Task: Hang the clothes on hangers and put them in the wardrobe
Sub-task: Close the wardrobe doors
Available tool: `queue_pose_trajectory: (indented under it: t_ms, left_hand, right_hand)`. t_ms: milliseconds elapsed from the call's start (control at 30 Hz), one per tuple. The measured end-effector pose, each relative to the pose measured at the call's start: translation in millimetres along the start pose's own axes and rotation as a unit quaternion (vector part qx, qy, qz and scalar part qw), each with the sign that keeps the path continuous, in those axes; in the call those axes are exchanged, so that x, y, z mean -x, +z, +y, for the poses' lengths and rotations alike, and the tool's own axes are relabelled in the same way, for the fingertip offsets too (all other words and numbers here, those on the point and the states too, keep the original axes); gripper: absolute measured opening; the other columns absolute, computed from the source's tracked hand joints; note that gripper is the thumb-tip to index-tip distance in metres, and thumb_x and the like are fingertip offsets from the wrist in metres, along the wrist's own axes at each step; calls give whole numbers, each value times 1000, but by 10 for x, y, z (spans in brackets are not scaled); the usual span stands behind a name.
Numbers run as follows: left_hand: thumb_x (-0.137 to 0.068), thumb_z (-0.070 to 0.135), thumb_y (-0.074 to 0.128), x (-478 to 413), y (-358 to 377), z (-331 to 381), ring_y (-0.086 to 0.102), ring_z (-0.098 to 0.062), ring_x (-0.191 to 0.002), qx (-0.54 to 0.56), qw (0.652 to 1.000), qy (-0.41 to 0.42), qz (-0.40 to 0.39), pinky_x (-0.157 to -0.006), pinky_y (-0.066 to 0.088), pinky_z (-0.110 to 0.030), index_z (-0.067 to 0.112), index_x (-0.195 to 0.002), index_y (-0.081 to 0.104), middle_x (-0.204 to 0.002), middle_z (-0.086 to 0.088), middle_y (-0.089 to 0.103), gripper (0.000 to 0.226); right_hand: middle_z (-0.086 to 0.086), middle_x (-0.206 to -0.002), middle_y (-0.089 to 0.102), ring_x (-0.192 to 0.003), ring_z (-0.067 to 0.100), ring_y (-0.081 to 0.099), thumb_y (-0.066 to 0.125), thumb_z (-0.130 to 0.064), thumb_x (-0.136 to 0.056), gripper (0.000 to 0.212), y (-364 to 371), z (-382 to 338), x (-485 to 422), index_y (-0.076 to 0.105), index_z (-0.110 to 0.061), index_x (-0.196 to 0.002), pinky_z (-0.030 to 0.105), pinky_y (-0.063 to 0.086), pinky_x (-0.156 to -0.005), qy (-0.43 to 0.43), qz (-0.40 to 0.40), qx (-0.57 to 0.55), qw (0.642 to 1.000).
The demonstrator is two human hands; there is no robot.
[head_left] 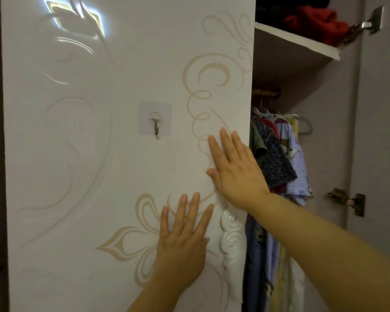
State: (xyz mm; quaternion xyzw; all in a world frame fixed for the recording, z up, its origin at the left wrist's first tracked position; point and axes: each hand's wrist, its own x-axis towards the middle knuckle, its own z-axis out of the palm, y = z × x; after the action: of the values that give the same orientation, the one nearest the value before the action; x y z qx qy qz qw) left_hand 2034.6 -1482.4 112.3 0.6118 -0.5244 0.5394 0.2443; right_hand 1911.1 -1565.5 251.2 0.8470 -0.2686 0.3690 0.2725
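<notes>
A white wardrobe door (99, 176) with beige swirl patterns fills the left and middle of the view. My left hand (185, 235) lies flat on it with straight fingers, low and near its right edge. My right hand (232, 167) presses flat on the door above, close to the same edge. To the right, the wardrobe interior is open. Several clothes (282, 158) hang on hangers from a rail (265, 93), among them a dark speckled garment and a light blue printed one. An empty grey hanger (305, 124) hangs at the rail's right end.
A white ornate door handle (232, 239) sits on the door edge below my right hand. A clear adhesive hook (155, 121) is stuck on the door. A shelf (302, 39) above the rail holds red folded fabric (311, 21). The right door, with metal hinges (347, 199), stands open.
</notes>
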Motion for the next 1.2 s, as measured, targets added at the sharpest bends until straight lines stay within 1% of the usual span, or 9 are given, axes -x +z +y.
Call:
queue_pose_trajectory:
  t_ms: [100, 200, 467, 667, 800, 867, 967, 1067, 1200]
  left_hand:
    - [-58, 31, 83, -42, -94, 62, 29, -37, -135, 7, 999, -11, -35, -108, 15, -60, 20, -131, 55, -145, -16, 37, 79]
    - [-46, 24, 88, -169, -259, 229, 51, -38, -121, 46, 997, -32, -50, -97, 35, -62, 17, -118, 65, -131, -17, 55, 76]
    - [-56, 27, 87, -648, -685, 1285, 60, -37, -109, 205, 978, -8, -30, -88, 42, -62, 12, -110, 69, -119, -16, 63, 59]
    - [-59, 27, 86, -970, -1024, 2330, 60, -37, -109, 286, 954, 67, -58, -88, 44, -61, 11, -113, 67, -117, -16, 63, 59]
    - [-60, 27, 85, -1296, -1284, 3088, 60, -35, -107, 323, 939, 111, -26, -90, 43, -58, 10, -112, 67, -116, -14, 63, 57]
    - [-66, 27, 81, -1519, -1442, 3513, 57, -34, -113, 331, 935, 124, -18, -97, 38, -57, 11, -117, 64, -122, -14, 60, 57]
    - [-91, 38, 51, -1970, -1635, 4193, 22, -26, -139, 322, 938, 132, -3, -113, 4, -48, 22, -143, 35, -151, -6, 29, 57]
    - [-97, 45, 35, -2470, -1762, 4821, -3, -25, -144, 277, 946, 163, 38, -111, -14, -44, 26, -148, 18, -158, -3, 7, 57]
    - [-98, 50, 24, -2931, -1808, 5258, -17, -29, -143, 109, 962, 251, 21, -101, -25, -52, 23, -148, 18, -158, -6, -3, 57]
  right_hand:
    - [6, -158, -14, -145, 27, -10, 31, -46, -99, 69, -164, 1, 10, -10, -25, -149, 40, 1, -117, -3, -41, -26, 999]
    - [4, -159, 5, -145, 24, 6, 40, -41, -98, 64, -407, 131, 234, 6, -26, -151, 42, 12, -116, 26, -45, -68, 996]
    - [16, -135, 49, -118, 34, 49, 57, -29, -92, 53, -1135, 989, 1555, 43, -10, -139, 43, 41, -99, 141, 20, 12, 990]
    - [17, -125, 55, -112, 34, 55, 62, -21, -89, 46, -1811, 1817, 2498, 52, -5, -131, 39, 43, -94, 213, 87, 91, 969]
    - [16, -126, 55, -114, 32, 52, 60, -18, -90, 47, -2149, 2400, 3032, 48, -5, -134, 34, 37, -97, 239, 132, 94, 958]
    - [15, -127, 55, -116, 27, 48, 57, -20, -92, 48, -2273, 2695, 3295, 45, -7, -137, 33, 35, -97, 252, 154, 86, 952]
    - [14, -130, 54, -119, 26, 47, 49, -28, -94, 49, -2408, 3123, 3679, 42, -8, -139, 34, 33, -96, 275, 165, 75, 944]
    - [15, -131, 55, -117, 32, 53, 48, -30, -92, 52, -2444, 3520, 4002, 42, -9, -139, 36, 34, -95, 292, 154, 78, 941]
    - [13, -131, 55, -117, 32, 55, 49, -30, -91, 52, -2373, 3875, 4188, 42, -12, -139, 35, 34, -93, 313, 157, 51, 935]
